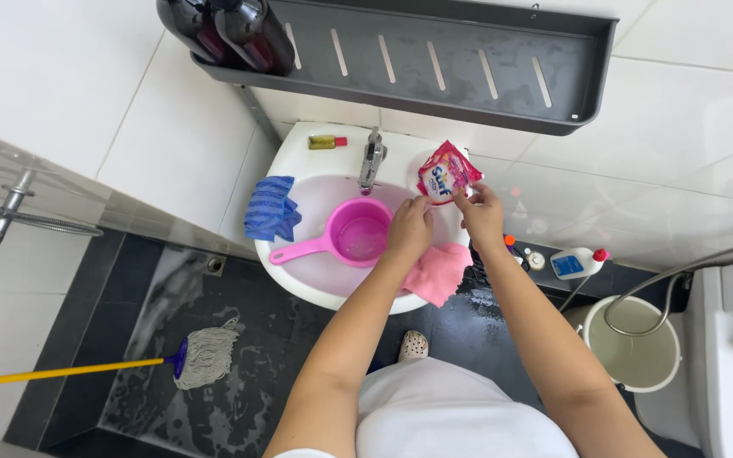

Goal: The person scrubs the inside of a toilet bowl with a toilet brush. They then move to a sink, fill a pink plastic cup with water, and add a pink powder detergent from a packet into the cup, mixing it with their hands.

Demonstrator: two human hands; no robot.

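Note:
Both my hands hold a small pink sachet (444,174) over the right side of a white washbasin (299,276). My left hand (409,227) pinches its lower left corner. The fingertips of my right hand (480,212) grip its lower right edge. A pink dipper with a long handle (351,235) sits in the basin just left of my left hand. Under my forearms a pink cloth (439,271) hangs over the basin's front rim.
A blue striped cloth (271,208) drapes the basin's left rim, behind it a tap (372,159) and a small yellow bottle (326,142). A grey wall shelf (468,76) holds dark bottles (231,32). A mop (201,356) lies on the wet floor; a white bucket (634,343) and a white bottle (577,263) stand to the right.

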